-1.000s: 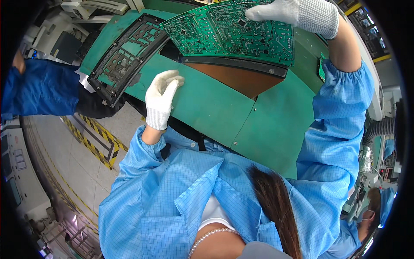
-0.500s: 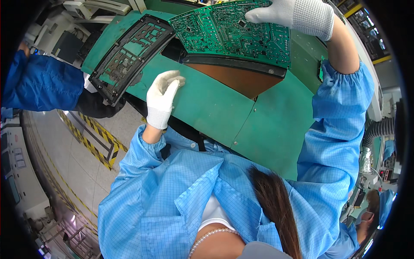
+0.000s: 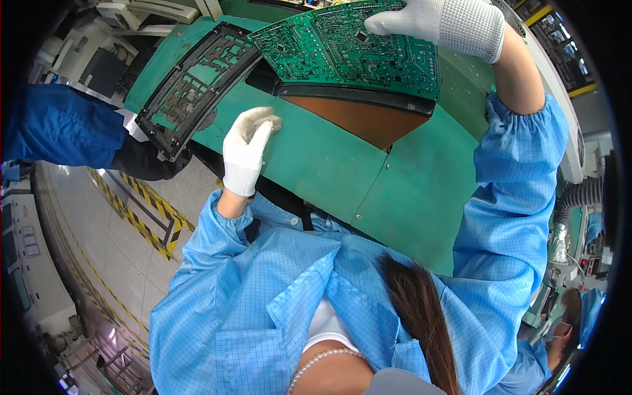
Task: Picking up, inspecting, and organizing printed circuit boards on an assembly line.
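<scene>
Raised at the far side of the green work surface (image 3: pixel 316 158) is a large green circuit board (image 3: pixel 329 56), tilted so its soldered face shows. My right hand (image 3: pixel 421 23), in a white glove, grips its upper right edge; the thumb lies over the face and the other fingers are mostly hidden. The board's lower edge is over a dark bar on a brown panel (image 3: pixel 368 122); I cannot tell whether they touch. My left hand (image 3: pixel 248 141), gloved too, hovers by the near edge with its fingers loosely curled and apart, holding nothing.
To the left lies a black carrier frame (image 3: pixel 197 89) with many cut-outs. A co-worker's dark blue sleeve (image 3: pixel 72 128) reaches in from the left beside it. Striped yellow-black tape (image 3: pixel 145 207) marks the floor. Another person (image 3: pixel 553 349) is at the lower right.
The circuit board has shifted slightly left and down, with my right hand moving along on it. My left hand has hardly moved. The co-worker's sleeve has shifted slightly.
</scene>
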`<state>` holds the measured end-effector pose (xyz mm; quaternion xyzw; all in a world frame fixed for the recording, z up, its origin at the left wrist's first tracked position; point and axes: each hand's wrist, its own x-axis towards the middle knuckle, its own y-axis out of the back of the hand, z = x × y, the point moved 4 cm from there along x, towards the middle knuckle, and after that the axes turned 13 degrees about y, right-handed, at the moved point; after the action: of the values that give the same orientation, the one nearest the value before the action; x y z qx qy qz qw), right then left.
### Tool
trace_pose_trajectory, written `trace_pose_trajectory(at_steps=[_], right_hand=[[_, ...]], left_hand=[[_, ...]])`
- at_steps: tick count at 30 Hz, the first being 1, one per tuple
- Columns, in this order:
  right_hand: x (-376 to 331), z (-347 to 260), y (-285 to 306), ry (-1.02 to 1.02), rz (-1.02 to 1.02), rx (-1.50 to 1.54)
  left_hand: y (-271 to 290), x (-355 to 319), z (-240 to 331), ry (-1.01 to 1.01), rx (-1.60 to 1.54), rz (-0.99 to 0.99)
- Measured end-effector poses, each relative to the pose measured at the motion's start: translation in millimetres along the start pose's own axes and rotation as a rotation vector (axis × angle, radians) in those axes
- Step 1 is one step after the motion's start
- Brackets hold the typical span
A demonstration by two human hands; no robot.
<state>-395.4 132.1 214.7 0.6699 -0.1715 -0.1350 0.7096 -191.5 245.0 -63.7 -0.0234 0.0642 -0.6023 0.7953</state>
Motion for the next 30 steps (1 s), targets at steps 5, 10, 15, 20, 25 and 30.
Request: trace_pose_trajectory(at_steps=[5, 10, 15, 20, 25, 30], right_hand=[[6, 6, -7, 0.041, -0.026, 0.067], [3, 11, -6, 0.044, -0.018, 0.092], [0, 18, -8, -0.035, -0.058, 0.125], [0, 19, -9, -0.04, -0.018, 0.146], [1, 16, -4, -0.032, -0.044, 0.097], [-1, 15, -3, -0.056, -0.032, 0.01]], left_hand=[[-1, 0, 1, 0.002, 0.0, 0.001], [-6, -5, 6, -0.022, 0.041, -0.043], [-6, -8, 6, 0.0, 0.003, -0.01], [-5, -7, 5, -0.002, 0.008, -0.001], [-3, -6, 3, -0.011, 0.02, -0.032], [2, -2, -1, 0.008, 0.034, -0.007]])
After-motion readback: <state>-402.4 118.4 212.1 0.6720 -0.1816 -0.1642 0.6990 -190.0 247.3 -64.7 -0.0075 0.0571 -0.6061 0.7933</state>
